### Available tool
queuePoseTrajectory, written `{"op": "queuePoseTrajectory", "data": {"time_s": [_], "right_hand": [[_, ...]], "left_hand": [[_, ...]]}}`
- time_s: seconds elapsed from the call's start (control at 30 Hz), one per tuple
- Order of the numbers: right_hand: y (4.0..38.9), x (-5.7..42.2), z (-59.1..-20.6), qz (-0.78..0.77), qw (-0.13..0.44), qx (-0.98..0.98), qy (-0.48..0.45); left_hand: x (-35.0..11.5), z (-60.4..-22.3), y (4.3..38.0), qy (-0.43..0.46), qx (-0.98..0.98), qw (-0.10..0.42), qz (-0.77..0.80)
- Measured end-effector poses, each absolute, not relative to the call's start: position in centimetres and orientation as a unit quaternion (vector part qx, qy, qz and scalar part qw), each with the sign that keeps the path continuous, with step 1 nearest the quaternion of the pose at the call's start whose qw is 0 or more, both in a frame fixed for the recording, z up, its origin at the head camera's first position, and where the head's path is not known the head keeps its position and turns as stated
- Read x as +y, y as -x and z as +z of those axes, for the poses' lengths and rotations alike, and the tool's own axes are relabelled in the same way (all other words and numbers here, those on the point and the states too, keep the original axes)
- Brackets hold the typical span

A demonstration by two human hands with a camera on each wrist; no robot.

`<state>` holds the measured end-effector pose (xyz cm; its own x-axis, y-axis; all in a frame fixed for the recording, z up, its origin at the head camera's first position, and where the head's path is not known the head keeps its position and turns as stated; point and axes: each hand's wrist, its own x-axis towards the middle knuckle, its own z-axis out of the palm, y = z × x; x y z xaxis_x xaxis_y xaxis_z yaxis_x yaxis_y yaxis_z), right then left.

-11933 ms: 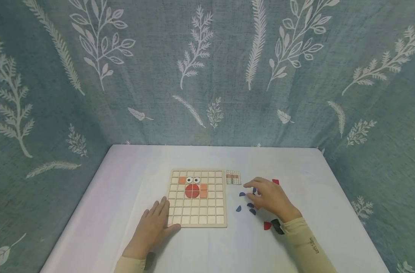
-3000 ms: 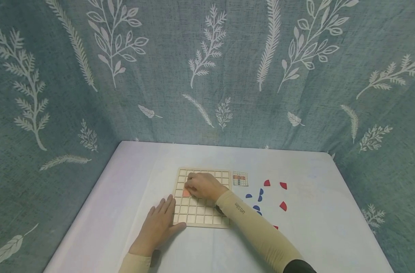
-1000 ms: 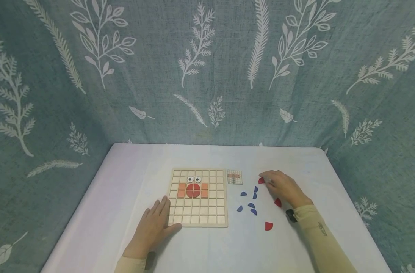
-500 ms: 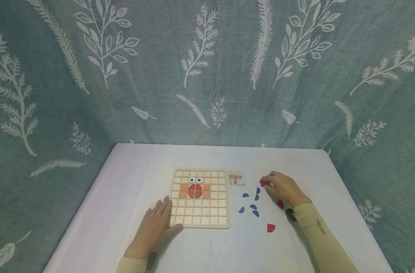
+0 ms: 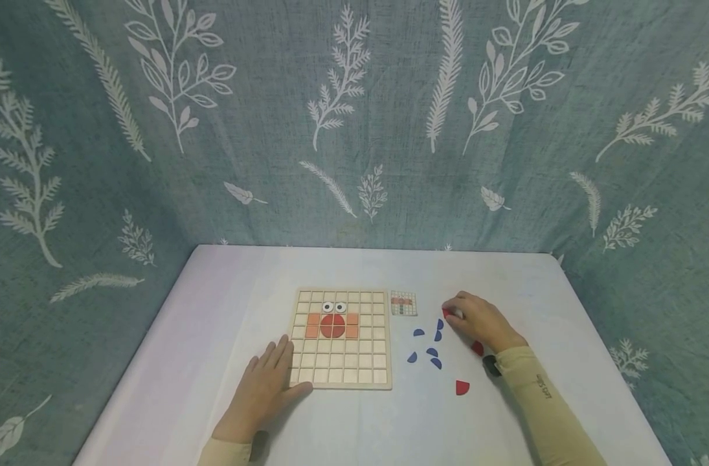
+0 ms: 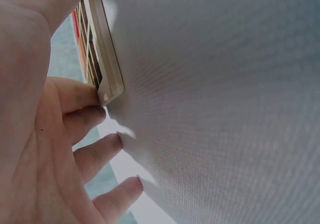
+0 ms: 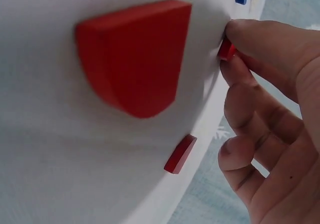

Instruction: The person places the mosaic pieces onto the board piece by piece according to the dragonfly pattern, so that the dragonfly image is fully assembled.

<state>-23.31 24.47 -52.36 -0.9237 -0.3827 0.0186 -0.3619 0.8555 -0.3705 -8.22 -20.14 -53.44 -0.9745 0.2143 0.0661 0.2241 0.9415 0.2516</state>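
Note:
My right hand pinches a red quarter-circle piece between thumb and fingers, low over the white table. In the right wrist view this red piece shows between the fingertips, its far part hidden. My left hand lies with fingers spread along the left edge of the wooden grid board, thumb at its near corner. On the board, two eye tiles sit above a red circle made of quarter pieces. Orange square tiles flank the circle on both sides.
Several blue half-round pieces lie between board and right hand. One red piece lies by the right wrist, another red piece nearer me. A small pattern card lies at the board's right. A leaf-patterned curtain stands behind.
Orange tiles now fill both cells left of the red circle; the one beside the eyes is gone. My right hand has left the board and grips a red piece. My left hand stays.

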Motion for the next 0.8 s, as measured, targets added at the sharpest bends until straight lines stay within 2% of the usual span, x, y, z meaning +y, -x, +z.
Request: {"op": "queuePoseTrajectory", "data": {"time_s": [0.43,0.8], "right_hand": [[23.5,22.8,-50.7,-0.236,-0.011,0.949,0.207],[22.8,17.2,-49.9,-0.263,-0.062,0.928,0.258]], "left_hand": [[-20.0,-53.4,8.3,0.106,-0.983,0.014,-0.146],[-20.0,-53.1,8.3,0.11,-0.984,0.017,-0.137]]}}
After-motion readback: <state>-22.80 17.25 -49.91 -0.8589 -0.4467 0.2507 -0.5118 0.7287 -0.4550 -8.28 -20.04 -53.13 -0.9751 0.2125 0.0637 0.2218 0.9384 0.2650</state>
